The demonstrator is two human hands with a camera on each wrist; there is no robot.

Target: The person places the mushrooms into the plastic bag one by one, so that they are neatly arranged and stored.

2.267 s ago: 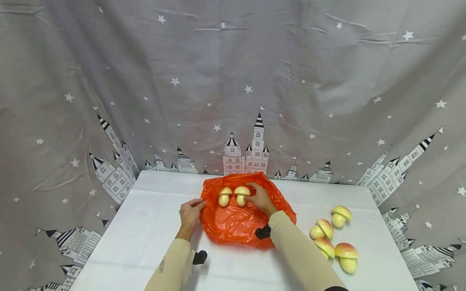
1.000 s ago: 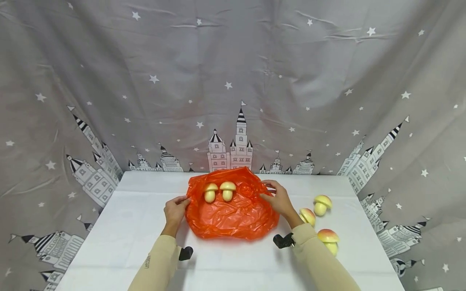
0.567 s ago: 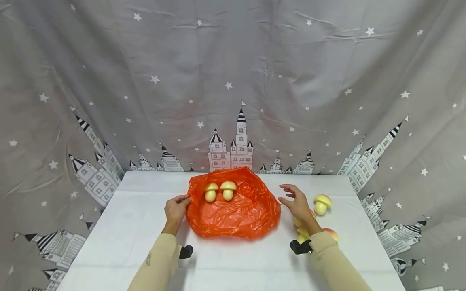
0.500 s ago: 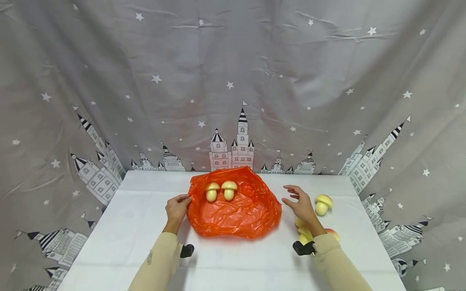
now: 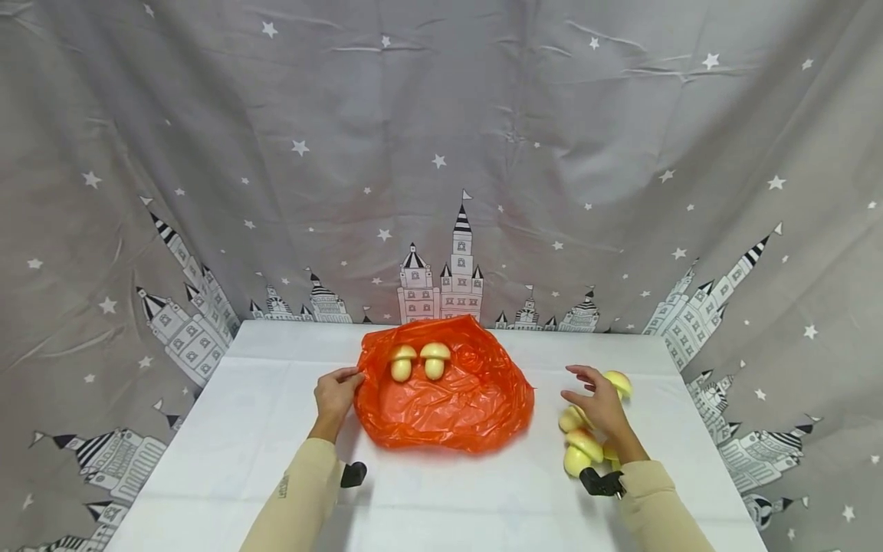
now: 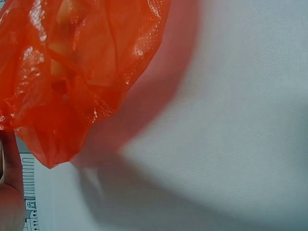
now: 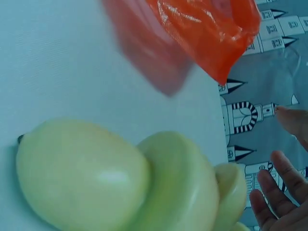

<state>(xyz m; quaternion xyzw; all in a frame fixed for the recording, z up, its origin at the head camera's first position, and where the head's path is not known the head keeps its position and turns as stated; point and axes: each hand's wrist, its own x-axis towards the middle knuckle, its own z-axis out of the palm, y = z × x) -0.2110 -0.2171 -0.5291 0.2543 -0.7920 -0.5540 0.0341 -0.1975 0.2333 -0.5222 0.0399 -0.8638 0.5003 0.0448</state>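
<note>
An orange-red plastic bag (image 5: 448, 418) lies spread open at the middle of the table, with two yellow toy mushrooms (image 5: 435, 368) side by side inside it. My left hand (image 5: 335, 399) pinches the bag's left rim between fingers and thumb. To the right of the bag, my right hand (image 5: 599, 400) hovers with fingers apart and nothing in them, over a group of several toy mushrooms (image 5: 584, 445) with reddish-yellow caps. In the right wrist view one big pale mushroom (image 7: 82, 173) fills the lower left, and the spread fingers (image 7: 284, 173) show at the right edge.
The white-covered table (image 5: 441, 506) ends at the back against a grey curtain (image 5: 441, 115) printed with castles and stars. One mushroom (image 5: 618, 382) sits behind the right hand. A black wrist mount (image 5: 602, 483) sticks out below the right sleeve.
My right hand has left the mushroom it set inside the bag, passed the bag's right rim and moved right, over the loose mushrooms. My left hand keeps its grip on the bag.
</note>
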